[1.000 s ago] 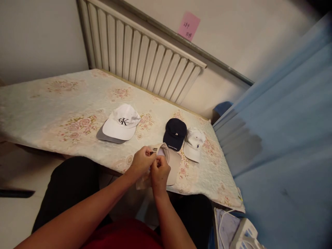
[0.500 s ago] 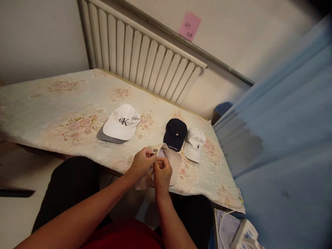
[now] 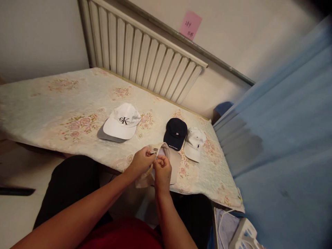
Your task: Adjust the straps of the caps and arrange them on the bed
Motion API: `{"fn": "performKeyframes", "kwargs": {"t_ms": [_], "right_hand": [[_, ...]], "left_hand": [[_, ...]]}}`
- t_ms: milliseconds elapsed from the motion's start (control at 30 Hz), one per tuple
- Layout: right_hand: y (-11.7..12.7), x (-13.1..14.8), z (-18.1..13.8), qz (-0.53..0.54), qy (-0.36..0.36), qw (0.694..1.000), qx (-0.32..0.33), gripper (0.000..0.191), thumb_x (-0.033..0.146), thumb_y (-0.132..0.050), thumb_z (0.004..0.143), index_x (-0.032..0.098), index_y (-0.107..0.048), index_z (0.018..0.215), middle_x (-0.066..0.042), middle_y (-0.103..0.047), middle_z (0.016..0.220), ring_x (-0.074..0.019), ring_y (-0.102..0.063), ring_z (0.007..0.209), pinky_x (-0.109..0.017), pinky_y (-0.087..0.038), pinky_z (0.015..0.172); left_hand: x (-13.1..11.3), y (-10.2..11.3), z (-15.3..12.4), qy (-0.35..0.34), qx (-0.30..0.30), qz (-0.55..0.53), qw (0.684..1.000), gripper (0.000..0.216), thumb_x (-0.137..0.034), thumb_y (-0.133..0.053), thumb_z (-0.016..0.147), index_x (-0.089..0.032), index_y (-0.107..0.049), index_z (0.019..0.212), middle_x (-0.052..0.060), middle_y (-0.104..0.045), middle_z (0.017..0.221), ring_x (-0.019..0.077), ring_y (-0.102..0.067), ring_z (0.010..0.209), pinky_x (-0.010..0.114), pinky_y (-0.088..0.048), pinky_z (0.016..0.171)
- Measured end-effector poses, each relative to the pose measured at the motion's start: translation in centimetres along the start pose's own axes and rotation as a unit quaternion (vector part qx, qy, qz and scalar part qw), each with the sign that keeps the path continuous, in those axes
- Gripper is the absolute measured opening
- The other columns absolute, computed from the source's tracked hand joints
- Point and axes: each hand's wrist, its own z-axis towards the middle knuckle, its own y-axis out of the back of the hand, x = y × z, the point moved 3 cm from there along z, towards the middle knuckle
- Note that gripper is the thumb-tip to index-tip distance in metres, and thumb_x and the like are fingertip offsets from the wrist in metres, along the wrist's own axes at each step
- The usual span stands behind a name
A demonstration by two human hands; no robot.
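Note:
A beige cap [image 3: 175, 162] lies at the table's near edge, its inside and a metal strap buckle showing. My left hand [image 3: 142, 159] pinches the back strap beside the buckle. Close against it, my right hand [image 3: 162, 169] is also closed in a pinch on the cap's strap; the fingertips hide the exact spot. Just beyond the cap sits a navy cap [image 3: 175, 133], with a white cap with a small dark logo [image 3: 195, 143] on its right. Farther left, a white cap with black letters [image 3: 122, 121] rests on top of a grey brim [image 3: 111, 135].
A flowered cloth covers the table [image 3: 52, 103]. Behind it stand a radiator [image 3: 145, 55] and a wall with a pink note [image 3: 190, 25]. A blue curtain [image 3: 285, 131] hangs along the right side. An iron-like white appliance [image 3: 246, 233] is at the lower right.
Both hands stay at the cap's strap, with only slight finger movement. The dark bit at my left fingertips now looks lighter. The other caps have not moved.

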Motion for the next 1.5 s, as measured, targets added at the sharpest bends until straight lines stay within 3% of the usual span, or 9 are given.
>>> {"fn": "performKeyframes", "kwargs": {"t_ms": [200,367,600,800,967,1100,1200,1367,1500], "right_hand": [[-0.1,-0.5,0.8,0.024,0.001,0.999,0.027,0.025,0.029,-0.062,0.068,0.018,-0.057,0.09,0.005,-0.057,0.06,-0.0133,-0.054,0.053,-0.025,-0.045,0.053],[-0.5,-0.8,1.2,0.038,-0.023,0.995,0.092,0.025,0.043,-0.052,0.079,0.02,-0.059,0.086,-0.001,-0.061,0.066,-0.0162,-0.057,0.055,-0.027,-0.044,0.049],[-0.6,0.1,1.6,0.036,-0.022,0.996,0.08,0.018,0.035,-0.052,0.076,0.022,-0.049,0.064,0.006,-0.044,0.052,-0.0115,-0.043,0.046,-0.024,-0.04,0.048],[-0.4,0.3,1.5,-0.017,0.026,0.992,0.124,0.021,0.035,-0.051,0.08,0.021,-0.053,0.065,0.004,-0.051,0.056,-0.0124,-0.048,0.052,-0.024,-0.039,0.053],[-0.3,-0.2,1.4,0.006,0.005,0.994,0.11,0.018,0.033,-0.054,0.078,0.02,-0.056,0.067,0.005,-0.053,0.055,-0.012,-0.049,0.05,-0.024,-0.039,0.052],[-0.1,0.1,1.3,0.031,-0.012,0.998,0.059,0.012,0.031,-0.059,0.075,0.02,-0.058,0.078,0.005,-0.056,0.057,-0.0133,-0.054,0.051,-0.025,-0.043,0.054],[0.2,0.9,1.5,0.014,0.006,0.999,0.029,0.014,0.029,-0.06,0.074,0.02,-0.059,0.084,0.006,-0.056,0.057,-0.0133,-0.055,0.051,-0.025,-0.043,0.054],[-0.4,1.2,1.7,0.002,0.014,0.993,0.115,0.013,0.03,-0.06,0.075,0.02,-0.063,0.083,0.003,-0.06,0.066,-0.0134,-0.056,0.056,-0.026,-0.045,0.056],[-0.4,0.8,1.7,-0.014,-0.011,0.994,0.106,0.013,0.033,-0.059,0.077,0.02,-0.063,0.079,0.004,-0.059,0.058,-0.0142,-0.055,0.052,-0.027,-0.045,0.056]], "left_hand": [[-1.0,0.7,-0.1,-0.021,0.068,-0.064,0.995,0.025,-0.04,-0.052,0.075,-0.02,-0.049,0.061,-0.006,-0.047,0.051,0.0122,-0.046,0.05,0.024,-0.036,0.052],[-0.9,0.9,0.2,-0.031,0.107,-0.058,0.992,0.027,-0.041,-0.05,0.078,-0.02,-0.048,0.061,-0.006,-0.045,0.051,0.0112,-0.044,0.048,0.023,-0.034,0.049],[-1.4,1.8,0.9,-0.057,0.109,-0.006,0.992,0.026,-0.037,-0.052,0.077,-0.019,-0.049,0.058,-0.006,-0.046,0.051,0.0109,-0.043,0.05,0.022,-0.032,0.051],[-1.3,2.2,1.5,-0.028,0.132,-0.026,0.991,0.023,-0.035,-0.052,0.076,-0.019,-0.049,0.06,-0.006,-0.046,0.05,0.0104,-0.044,0.047,0.022,-0.033,0.049],[-0.9,2.1,1.7,-0.017,0.149,-0.01,0.989,0.022,-0.035,-0.052,0.076,-0.019,-0.049,0.062,-0.006,-0.047,0.049,0.01,-0.044,0.045,0.022,-0.031,0.048],[-0.8,2.1,1.7,-0.029,0.158,-0.024,0.987,0.023,-0.037,-0.052,0.077,-0.019,-0.049,0.062,-0.006,-0.048,0.053,0.0096,-0.043,0.047,0.022,-0.032,0.048],[-0.8,2.1,1.7,-0.043,0.158,-0.019,0.986,0.024,-0.037,-0.052,0.078,-0.019,-0.049,0.063,-0.006,-0.048,0.054,0.0095,-0.043,0.049,0.022,-0.032,0.049],[-0.3,1.9,1.4,-0.039,0.13,-0.023,0.99,0.026,-0.04,-0.051,0.08,-0.018,-0.051,0.064,-0.006,-0.047,0.05,0.01,-0.043,0.048,0.022,-0.033,0.05],[0.4,2.3,0.6,-0.022,0.072,-0.067,0.995,0.031,-0.044,-0.049,0.082,-0.018,-0.051,0.065,-0.005,-0.053,0.055,0.0111,-0.049,0.051,0.023,-0.039,0.052]]}}
